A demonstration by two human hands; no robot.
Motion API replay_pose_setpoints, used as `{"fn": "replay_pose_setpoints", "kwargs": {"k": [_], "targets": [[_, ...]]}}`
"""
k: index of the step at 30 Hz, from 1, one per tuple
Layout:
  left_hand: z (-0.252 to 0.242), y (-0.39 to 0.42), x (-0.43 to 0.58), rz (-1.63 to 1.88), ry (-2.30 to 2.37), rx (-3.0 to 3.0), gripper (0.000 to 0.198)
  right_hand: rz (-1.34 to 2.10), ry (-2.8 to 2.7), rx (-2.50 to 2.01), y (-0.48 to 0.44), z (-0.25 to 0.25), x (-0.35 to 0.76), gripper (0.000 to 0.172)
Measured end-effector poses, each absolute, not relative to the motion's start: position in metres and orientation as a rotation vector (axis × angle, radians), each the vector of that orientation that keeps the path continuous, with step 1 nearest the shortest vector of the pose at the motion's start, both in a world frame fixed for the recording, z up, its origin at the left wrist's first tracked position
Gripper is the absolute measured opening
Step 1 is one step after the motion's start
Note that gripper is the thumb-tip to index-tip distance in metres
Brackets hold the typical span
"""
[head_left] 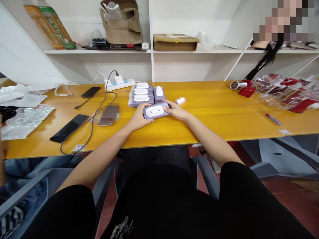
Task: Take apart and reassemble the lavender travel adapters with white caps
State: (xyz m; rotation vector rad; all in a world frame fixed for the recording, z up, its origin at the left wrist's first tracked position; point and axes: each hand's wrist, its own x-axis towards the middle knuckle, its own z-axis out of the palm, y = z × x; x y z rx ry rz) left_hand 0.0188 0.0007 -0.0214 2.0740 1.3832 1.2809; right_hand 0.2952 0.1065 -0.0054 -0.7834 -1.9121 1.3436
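Observation:
Both hands hold a grey-purple block-shaped device [164,105] with a white, dotted oval plate facing up, just above or on the table; its exact kind does not show. My left hand [140,118] grips its left end, thumb on the near side and fingers at the far edge. My right hand [176,111] closes on the right end, a finger lying on top near the oval. Right behind stand several like devices [141,98] in a stack or row, with another single one [159,93] beside them. A small white oval piece [180,101] lies beyond my right hand.
On the left lie a phone [69,127], another phone [90,92], a cable, a blurred item [108,115] and a power strip [121,84]. Plastic bags [27,119] sit farther left. Red rotary graters [286,89] and a pen-like tube [273,119] are at right. Shelves with boxes [175,42] rise behind.

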Motion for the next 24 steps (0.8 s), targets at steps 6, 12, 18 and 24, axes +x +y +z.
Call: {"fn": "replay_pose_setpoints", "kwargs": {"k": [6,12,18,24], "targets": [[-0.011,-0.007,0.015,1.144,1.323,2.093,0.083,0.799,-2.085,-0.916,0.118,0.021,0.319,0.052],[-0.010,-0.011,0.023,1.026,1.505,2.074,0.082,0.337,-2.021,-1.298,0.143,0.017,0.349,0.042],[-0.010,-0.012,0.018,1.118,1.373,1.974,0.064,0.296,-2.055,-1.419,0.151,0.006,0.354,0.047],[-0.015,-0.004,0.016,1.260,1.211,2.007,0.056,0.479,-2.223,-1.159,0.142,0.019,0.354,0.038]]}}
